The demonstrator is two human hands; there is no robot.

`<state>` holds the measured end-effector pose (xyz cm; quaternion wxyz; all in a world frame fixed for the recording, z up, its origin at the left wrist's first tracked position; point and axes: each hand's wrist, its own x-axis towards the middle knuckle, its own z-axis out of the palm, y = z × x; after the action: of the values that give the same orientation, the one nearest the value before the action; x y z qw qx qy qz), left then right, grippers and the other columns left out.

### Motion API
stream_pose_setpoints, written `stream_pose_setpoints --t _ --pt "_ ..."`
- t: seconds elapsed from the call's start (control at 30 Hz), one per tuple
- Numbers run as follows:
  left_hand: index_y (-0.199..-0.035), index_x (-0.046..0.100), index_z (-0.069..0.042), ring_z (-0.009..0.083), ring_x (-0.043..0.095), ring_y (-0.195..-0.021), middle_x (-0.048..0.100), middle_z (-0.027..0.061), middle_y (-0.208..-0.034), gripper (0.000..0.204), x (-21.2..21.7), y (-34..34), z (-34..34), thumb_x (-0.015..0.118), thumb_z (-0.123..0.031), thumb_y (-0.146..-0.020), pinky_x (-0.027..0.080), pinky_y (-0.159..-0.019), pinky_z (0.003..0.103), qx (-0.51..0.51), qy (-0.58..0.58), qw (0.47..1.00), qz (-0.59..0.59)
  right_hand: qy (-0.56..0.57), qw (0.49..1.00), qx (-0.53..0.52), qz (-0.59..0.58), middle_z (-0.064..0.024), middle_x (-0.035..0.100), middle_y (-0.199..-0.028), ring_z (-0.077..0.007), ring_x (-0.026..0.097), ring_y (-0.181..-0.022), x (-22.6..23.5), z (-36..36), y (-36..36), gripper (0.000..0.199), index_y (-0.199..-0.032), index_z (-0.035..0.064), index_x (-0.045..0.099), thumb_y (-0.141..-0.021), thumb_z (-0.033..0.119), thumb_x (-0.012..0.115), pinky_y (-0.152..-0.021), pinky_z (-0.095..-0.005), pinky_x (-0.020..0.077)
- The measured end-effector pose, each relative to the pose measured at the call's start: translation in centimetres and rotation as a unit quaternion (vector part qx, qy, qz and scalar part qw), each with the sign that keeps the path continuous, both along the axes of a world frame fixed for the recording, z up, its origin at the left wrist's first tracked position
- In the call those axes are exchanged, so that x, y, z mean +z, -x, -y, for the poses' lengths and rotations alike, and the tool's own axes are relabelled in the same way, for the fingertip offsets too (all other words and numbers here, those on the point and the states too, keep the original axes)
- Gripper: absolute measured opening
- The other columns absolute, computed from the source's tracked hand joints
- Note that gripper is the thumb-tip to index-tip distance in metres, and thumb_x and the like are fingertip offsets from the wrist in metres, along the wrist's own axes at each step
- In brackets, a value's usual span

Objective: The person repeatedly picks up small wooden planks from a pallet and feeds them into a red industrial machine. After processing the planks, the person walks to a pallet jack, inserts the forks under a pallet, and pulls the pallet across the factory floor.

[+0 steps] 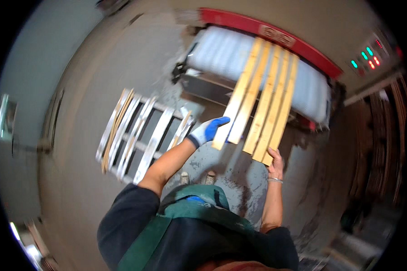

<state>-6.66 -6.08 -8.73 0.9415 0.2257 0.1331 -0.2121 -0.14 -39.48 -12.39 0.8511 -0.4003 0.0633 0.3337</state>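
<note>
Several long pale wooden slats lie side by side, their far ends on the white roller belt of a red-framed machine. My left hand, in a blue and white glove, grips the near end of the leftmost slats. My bare right hand, with a bracelet at the wrist, holds the near ends of the right-hand slats from below.
A metal roller rack with thin wooden strips on it stands to the left. A control panel with green and red lights is at the upper right. Stacked dark wood fills the right side. My shoes stand on a grey floor.
</note>
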Motion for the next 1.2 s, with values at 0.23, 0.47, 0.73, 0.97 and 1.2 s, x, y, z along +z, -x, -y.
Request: stream_pose_setpoints --t 0.23,0.47,0.73,0.97,1.2 --pt "-0.129 0.059 -0.005 0.0250 0.070 -0.098 0.070 0.0123 -0.115 0.045 -3.4 -0.2 -1.8 0.064 -0.037 -0.097 0.056 -0.090 0.045 0.006 0.083 0.996 0.033 -0.053 0.998 -0.014 0.020 -0.0110 0.062 -0.131 -0.0280 0.062 -0.117 -0.7 0.0 -2.6 0.049 -0.135 0.0007 0.053 -0.098 0.032 0.062 -0.099 -0.0446 0.0530" --pt "-0.133 0.055 -0.003 0.0189 0.066 -0.107 0.065 0.0094 -0.123 0.050 -12.5 17.4 -6.2 0.044 -0.044 -0.105 0.057 -0.086 0.035 0.162 -0.042 0.986 0.004 -0.048 0.995 -0.067 -0.049 -0.0109 0.068 -0.115 -0.0288 0.064 -0.104 -3.7 0.1 -0.9 0.040 -0.121 0.0084 0.063 -0.098 0.040 0.055 -0.090 -0.0473 0.0517" --pt "-0.099 0.065 -0.008 0.0206 0.061 -0.073 0.064 0.0094 -0.086 0.031 -22.5 59.7 2.5 0.045 -0.032 -0.102 0.050 -0.066 0.036 0.242 -0.420 0.754 -0.443 0.410 0.850 0.269 -0.189 -0.0073 0.065 -0.088 -0.0195 0.065 -0.075 -15.9 -1.8 11.7 0.019 -0.102 0.0011 0.059 -0.097 0.016 0.048 -0.054 -0.0280 0.0509" --pt "-0.077 0.057 -0.012 0.0201 0.052 -0.053 0.054 0.0049 -0.063 0.046 -19.3 69.2 11.5 0.039 -0.046 -0.104 0.046 -0.051 0.035 0.353 -0.220 0.775 -0.476 0.479 0.745 0.463 0.024 -0.0119 0.071 -0.099 -0.0223 0.070 -0.075 -17.4 -5.9 19.5 0.024 -0.108 0.0020 0.064 -0.093 0.020 0.058 -0.062 -0.0360 0.0575" --pt "-0.122 0.060 -0.002 0.0247 0.066 -0.098 0.068 0.0120 -0.115 0.050 -22.6 68.5 3.6 0.046 -0.046 -0.102 0.051 -0.082 0.036 0.333 -0.397 0.804 -0.292 0.514 0.778 0.361 0.008 -0.0129 0.070 -0.097 -0.0250 0.071 -0.077 -15.4 -8.5 26.3 0.023 -0.107 0.0013 0.063 -0.092 0.018 0.058 -0.065 -0.0395 0.0589"
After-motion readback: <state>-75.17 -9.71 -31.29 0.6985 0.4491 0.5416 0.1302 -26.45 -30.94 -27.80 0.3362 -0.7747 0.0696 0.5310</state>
